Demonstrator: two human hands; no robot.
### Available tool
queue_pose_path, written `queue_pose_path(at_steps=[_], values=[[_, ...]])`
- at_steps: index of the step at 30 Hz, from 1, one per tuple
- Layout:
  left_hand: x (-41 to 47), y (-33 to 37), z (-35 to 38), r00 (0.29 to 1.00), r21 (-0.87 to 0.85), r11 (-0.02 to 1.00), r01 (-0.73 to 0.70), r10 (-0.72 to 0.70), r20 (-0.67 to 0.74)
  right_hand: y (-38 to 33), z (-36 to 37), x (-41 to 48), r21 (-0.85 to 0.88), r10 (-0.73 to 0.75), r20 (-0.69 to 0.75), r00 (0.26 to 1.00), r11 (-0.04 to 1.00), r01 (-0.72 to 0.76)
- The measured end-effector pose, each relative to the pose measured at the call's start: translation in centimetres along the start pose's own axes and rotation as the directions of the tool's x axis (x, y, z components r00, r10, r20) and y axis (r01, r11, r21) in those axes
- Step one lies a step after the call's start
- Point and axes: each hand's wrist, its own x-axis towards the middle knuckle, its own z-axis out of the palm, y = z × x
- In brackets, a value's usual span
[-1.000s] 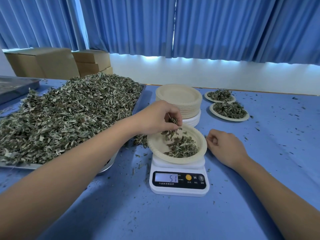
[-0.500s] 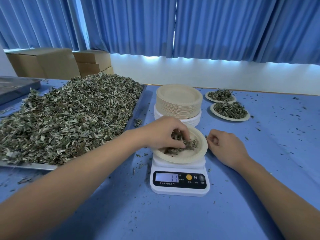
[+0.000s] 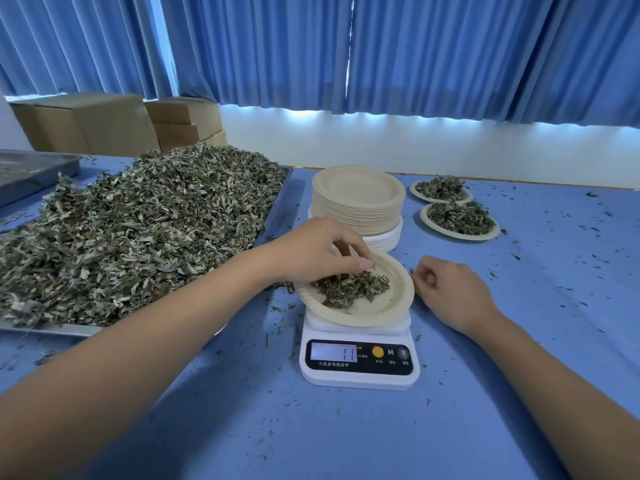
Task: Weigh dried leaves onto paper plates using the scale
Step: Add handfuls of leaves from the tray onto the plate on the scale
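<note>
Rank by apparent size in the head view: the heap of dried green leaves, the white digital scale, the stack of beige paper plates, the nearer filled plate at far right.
1. Heap of dried green leaves.
2-3. White digital scale and stack of beige paper plates: alike; scale nearer, so unranked.
4. Nearer filled paper plate.

herb-packing workroom: leaf tray (image 3: 277,216), scale (image 3: 360,372), cartons (image 3: 86,123)

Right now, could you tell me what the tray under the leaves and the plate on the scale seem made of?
The tray looks like metal, probably steel: grey, reflective rim. The plate looks like matte beige paper or pulp, with a crimped rim.
</note>
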Motion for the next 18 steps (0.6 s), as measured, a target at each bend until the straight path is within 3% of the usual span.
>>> queue_pose_path(at_steps=[3, 5, 8, 10, 12, 14, 18], values=[[-0.6, 1.0, 0.3, 0.997, 0.055, 0.997, -0.051, 0.054, -0.06, 0.0, 0.0, 0.0, -0.001, -0.004, 0.001, 1.0, 1.0, 0.004], [-1.8, 2.2, 1.2, 0.974, 0.192, 0.968, -0.164, 0.19, -0.124, 0.1, 0.0, 0.0, -0.001, -0.003, 0.002, 1.0, 1.0, 0.003], [-5.2, 4.7, 4.1, 0.884, 0.473, 0.821, -0.32, 0.439, -0.162, 0.1, 0.0, 0.0, 0.003, -0.005, 0.006, 1.0, 1.0, 0.005], [-7.5, 6.2, 6.8, 0.913, 0.592, 0.745, -0.309, 0.406, -0.035, 0.1, 0.0, 0.0, 0.008, -0.009, 0.005, 1.0, 1.0, 0.009], [-8.7, 7.4, 9.0, 0.955, 0.611, 0.748, -0.26, 0.292, 0.048, 0.1, 0.0, 0.0, 0.009, -0.013, 0.004, 1.0, 1.0, 0.013], [-9.1, 7.9, 10.3, 0.981, 0.606, 0.777, -0.173, 0.19, 0.037, 0.0, -0.1, 0.0, 0.011, -0.02, 0.003, 1.0, 1.0, 0.019], [-9.0, 8.2, 10.7, 0.991, 0.63, 0.773, -0.077, 0.129, -0.038, 0.0, -0.1, -0.1, 0.006, -0.003, 0.002, 1.0, 1.0, 0.003]])
